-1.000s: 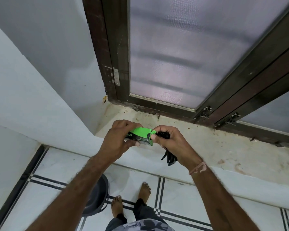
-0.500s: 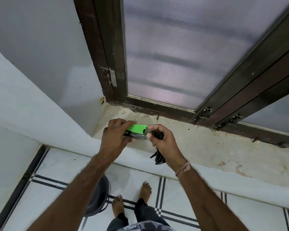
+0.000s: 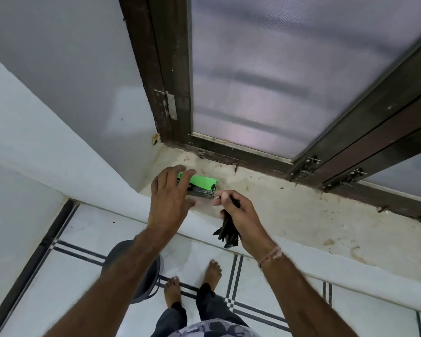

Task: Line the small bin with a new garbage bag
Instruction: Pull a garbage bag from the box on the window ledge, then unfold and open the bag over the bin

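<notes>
A green and black garbage bag box (image 3: 203, 185) lies on the stained window sill (image 3: 301, 215). My left hand (image 3: 170, 201) is spread over its left end, fingers straight and apart, touching it without gripping it. My right hand (image 3: 242, 213) is just right of the box and pinches a folded black garbage bag (image 3: 227, 232), which hangs down below the palm over the sill's front edge. The small dark grey bin (image 3: 154, 279) stands on the floor below, mostly hidden by my left forearm.
A dark wooden window frame (image 3: 170, 81) with frosted glass rises behind the sill, with latches (image 3: 309, 164) along its bottom rail. A white wall closes in the left side. My bare feet (image 3: 213, 269) stand on white floor tiles beside the bin.
The box, held up between both hands before, now rests on the sill. My left hand's fingers have opened over it. My right hand has come off the box, keeping the black bag.
</notes>
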The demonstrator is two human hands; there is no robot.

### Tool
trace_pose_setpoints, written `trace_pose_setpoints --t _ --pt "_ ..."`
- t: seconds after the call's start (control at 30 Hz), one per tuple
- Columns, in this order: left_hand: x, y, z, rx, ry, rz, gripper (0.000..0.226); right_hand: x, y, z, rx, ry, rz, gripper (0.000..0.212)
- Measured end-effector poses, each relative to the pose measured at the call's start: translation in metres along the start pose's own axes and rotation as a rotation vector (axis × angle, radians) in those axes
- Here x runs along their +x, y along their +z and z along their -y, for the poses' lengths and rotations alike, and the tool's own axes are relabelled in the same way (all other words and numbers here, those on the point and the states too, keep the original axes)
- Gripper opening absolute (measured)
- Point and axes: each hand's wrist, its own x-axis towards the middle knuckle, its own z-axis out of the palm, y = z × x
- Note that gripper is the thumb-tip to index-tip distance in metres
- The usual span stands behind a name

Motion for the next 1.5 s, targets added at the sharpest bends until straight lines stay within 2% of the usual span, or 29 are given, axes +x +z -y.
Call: trace_pose_setpoints --t 0.07,0.1,0.17,0.23,0.37,0.5,0.6,0.83,0.93,1.0,1.07,1.27,1.4,1.5 --pt "-0.019 -0.010 -0.013 -0.285 -0.099 -0.019 0.048 -0.006 0.011 -0.002 0.054 -0.008 0.014 0.033" --pt "-0.029 -0.016 -0.020 -0.466 -0.188 0.061 0.042 -0.008 0.018 -0.002 0.068 -0.012 0.014 0.035" --pt "-0.044 -0.021 -0.034 -0.765 -0.385 0.265 0.038 -0.011 0.033 -0.005 0.084 -0.012 -0.003 0.038" --pt "-0.057 -0.017 -0.034 -0.893 -0.515 0.321 0.037 -0.010 0.047 -0.009 0.104 -0.005 -0.049 0.037" --pt "-0.066 -0.009 -0.018 -0.792 -0.519 0.275 0.034 -0.008 0.058 -0.009 0.109 -0.011 -0.139 0.034" --pt "-0.056 -0.007 -0.013 -0.835 -0.515 0.292 0.045 -0.009 0.063 -0.010 0.100 -0.010 -0.184 0.030" --pt "-0.044 -0.001 -0.007 -0.773 -0.500 0.252 0.050 -0.008 0.065 -0.009 0.066 -0.017 -0.224 0.028" --pt "-0.039 0.000 -0.001 -0.703 -0.446 0.175 0.041 -0.014 0.056 -0.006 0.020 -0.047 -0.223 0.031" --pt "-0.047 -0.016 -0.011 -0.859 -0.508 0.260 0.030 -0.023 0.060 0.001 0.085 -0.036 -0.180 0.034" --pt "-0.055 -0.029 -0.017 -1.051 -0.567 0.407 0.033 -0.028 0.068 0.005 0.145 -0.018 -0.145 0.037" --pt "-0.064 -0.036 -0.018 -1.149 -0.609 0.473 0.039 -0.031 0.079 0.009 0.212 0.027 -0.094 0.040" --pt "-0.087 -0.059 0.008 -1.301 -0.721 0.331 0.025 -0.038 0.119 0.010 0.234 0.149 0.062 0.042" --pt "-0.114 -0.081 0.046 -1.396 -0.851 0.135 0.028 -0.059 0.147 -0.002 0.166 0.205 0.233 0.037" --pt "-0.140 -0.093 0.082 -1.432 -0.956 0.086 0.031 -0.078 0.175 -0.016 0.156 0.226 0.186 0.033"
